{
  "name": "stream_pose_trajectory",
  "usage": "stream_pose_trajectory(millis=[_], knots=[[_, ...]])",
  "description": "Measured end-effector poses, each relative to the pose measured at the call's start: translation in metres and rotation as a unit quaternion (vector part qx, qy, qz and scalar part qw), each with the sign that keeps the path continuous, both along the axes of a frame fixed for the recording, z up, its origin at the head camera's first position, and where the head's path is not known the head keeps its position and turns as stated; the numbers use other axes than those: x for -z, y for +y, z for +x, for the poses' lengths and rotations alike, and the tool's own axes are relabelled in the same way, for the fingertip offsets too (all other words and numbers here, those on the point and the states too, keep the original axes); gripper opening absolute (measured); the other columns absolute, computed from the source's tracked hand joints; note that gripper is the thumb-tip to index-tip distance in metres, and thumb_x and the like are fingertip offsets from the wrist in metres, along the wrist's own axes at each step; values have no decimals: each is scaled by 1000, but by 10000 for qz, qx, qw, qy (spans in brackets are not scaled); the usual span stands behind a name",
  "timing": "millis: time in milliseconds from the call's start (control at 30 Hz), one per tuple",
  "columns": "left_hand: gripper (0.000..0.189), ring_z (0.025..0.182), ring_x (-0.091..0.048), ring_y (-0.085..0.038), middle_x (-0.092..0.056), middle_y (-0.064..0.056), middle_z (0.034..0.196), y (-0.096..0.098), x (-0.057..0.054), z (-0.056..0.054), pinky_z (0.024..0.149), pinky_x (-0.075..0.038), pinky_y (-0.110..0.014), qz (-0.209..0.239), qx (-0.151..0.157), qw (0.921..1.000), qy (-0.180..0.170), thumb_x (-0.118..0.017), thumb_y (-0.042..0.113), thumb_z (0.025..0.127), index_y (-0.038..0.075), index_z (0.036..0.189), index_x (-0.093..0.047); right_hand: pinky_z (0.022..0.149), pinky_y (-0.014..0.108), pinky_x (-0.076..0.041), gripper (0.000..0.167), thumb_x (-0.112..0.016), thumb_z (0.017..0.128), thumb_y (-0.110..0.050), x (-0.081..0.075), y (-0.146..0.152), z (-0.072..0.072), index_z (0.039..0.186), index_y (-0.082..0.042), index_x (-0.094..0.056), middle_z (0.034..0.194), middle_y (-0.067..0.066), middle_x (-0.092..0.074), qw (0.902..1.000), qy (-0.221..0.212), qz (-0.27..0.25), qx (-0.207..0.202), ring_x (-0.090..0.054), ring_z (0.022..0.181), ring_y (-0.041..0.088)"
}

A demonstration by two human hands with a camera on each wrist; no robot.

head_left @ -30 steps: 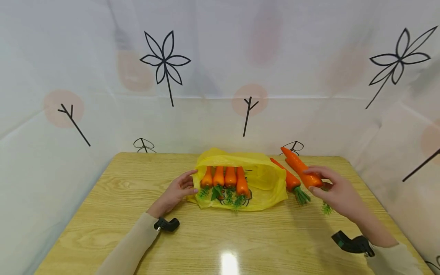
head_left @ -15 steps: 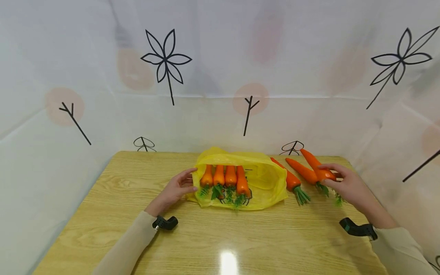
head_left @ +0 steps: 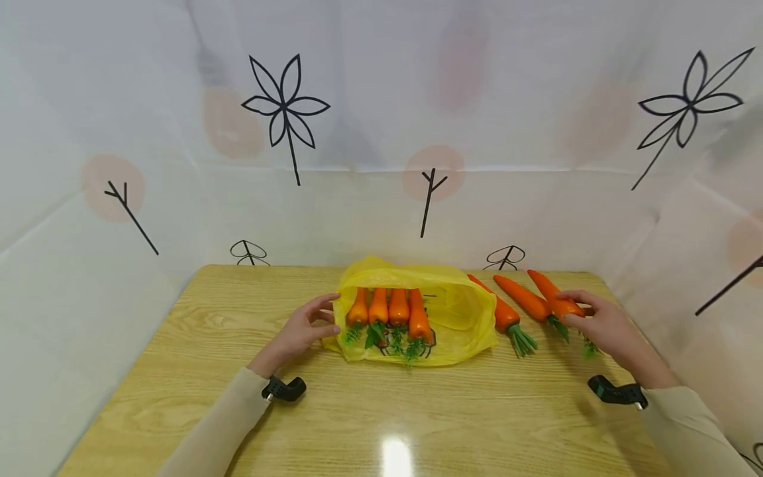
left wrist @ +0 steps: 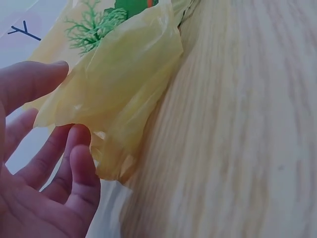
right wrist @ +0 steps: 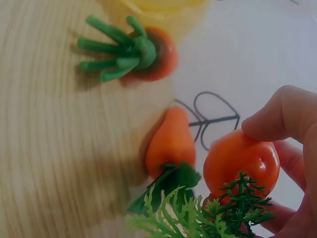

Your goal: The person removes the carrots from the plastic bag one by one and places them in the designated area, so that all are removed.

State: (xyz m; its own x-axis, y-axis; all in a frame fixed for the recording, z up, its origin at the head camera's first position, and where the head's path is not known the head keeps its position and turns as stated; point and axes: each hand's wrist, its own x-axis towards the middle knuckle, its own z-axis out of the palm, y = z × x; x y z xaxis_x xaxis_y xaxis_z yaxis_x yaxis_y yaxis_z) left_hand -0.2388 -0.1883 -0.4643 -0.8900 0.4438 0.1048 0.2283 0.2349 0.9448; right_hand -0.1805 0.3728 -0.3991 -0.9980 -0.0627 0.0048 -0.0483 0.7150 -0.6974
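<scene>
A yellow plastic bag [head_left: 459,315] lies on its side with its mouth facing me. Inside it several toy carrots [head_left: 399,308] lie in a row, green tops outward. My left hand [head_left: 301,330] holds the left edge of the mouth, thumb on one side and fingers on the other in the left wrist view. My right hand [head_left: 608,329] grips the thick end of another carrot [head_left: 544,286] between thumb and fingers; its leafy top [right wrist: 213,213] hangs below. Left of it lie an orange carrot [head_left: 524,297] and a redder carrot [head_left: 508,314], the latter's tip behind the bag.
The wooden table [head_left: 387,397] carries everything, its far edge just behind the bag. Behind rises a white cloth [head_left: 357,212] with line-drawn leaves, which also hangs along both sides. Black wrist cameras sit on both wrists.
My right hand has moved right with its carrot, then lowered it beside the other two loose carrots, which it earlier overlapped. My left hand stays at the bag's edge.
</scene>
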Motion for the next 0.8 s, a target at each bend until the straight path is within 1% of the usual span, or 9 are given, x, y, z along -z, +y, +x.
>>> stream_pose_trajectory(millis=[100,200,300,367,467,533,567,733,800], knots=[[66,111,-57,-33,-49,-20,135,1,2,1,83,-52,-27,31,-7,10000,-33,-72,5,92,11,151,-43,52,32,-38,50,-56,102,-22,7,3,-4,145,1,-45,138,34,-43,9999,-70,-147,28,-48,73,21],[66,111,-57,-34,-48,-22,135,1,4,2,83,-52,-27,47,28,10000,-25,-72,4,92,9,151,-42,53,31,-42,50,-56,101,-20,14,8,-6,145,2,-44,138,34,-42,9992,-150,-347,89,-48,68,20],[66,111,-57,-36,-49,-23,133,1,7,1,84,-52,-27,53,52,10000,24,-71,5,92,7,151,-41,53,32,-43,50,-56,102,-20,18,11,-7,145,2,-44,138,35,-41,9993,-172,-319,76,-51,73,24],[66,111,-57,-37,-48,-24,133,1,8,2,84,-52,-27,85,65,9999,21,-71,5,93,7,151,-41,53,32,-43,50,-56,102,-20,19,13,-8,144,3,-44,139,36,-40,9995,-153,-286,37,-52,77,22],[66,112,-57,-38,-49,-25,133,2,9,2,85,-52,-28,181,83,9998,13,-71,4,92,5,151,-41,51,33,-40,48,-55,102,-18,21,15,-8,144,3,-45,137,37,-42,9993,-160,-339,-51,-48,66,21],[66,112,-57,-37,-49,-25,133,3,9,2,85,-53,-28,238,76,9997,10,-71,3,92,5,151,-41,51,32,-41,46,-55,102,-17,22,16,-8,142,4,-46,135,37,-43,9991,-156,-386,-108,-48,64,20],[66,111,-58,-36,-50,-24,133,3,10,2,85,-53,-28,260,71,9996,17,-71,3,92,5,151,-41,51,32,-41,45,-56,102,-17,23,16,-7,141,4,-47,134,37,-44,9989,-165,-414,-132,-45,61,21],[66,109,-59,-33,-51,-24,132,3,12,1,85,-53,-29,270,66,9996,91,-71,3,92,5,151,-41,54,32,-44,45,-58,101,-17,28,14,-6,140,5,-48,127,33,-50,9980,-207,-545,-253,-49,68,20],[66,109,-60,-33,-51,-24,131,3,12,1,85,-53,-29,274,63,9996,79,-71,3,92,5,151,-41,58,31,-46,47,-60,101,-18,30,13,-6,141,5,-49,127,33,-51,9980,-213,-520,-290,-53,76,16]])
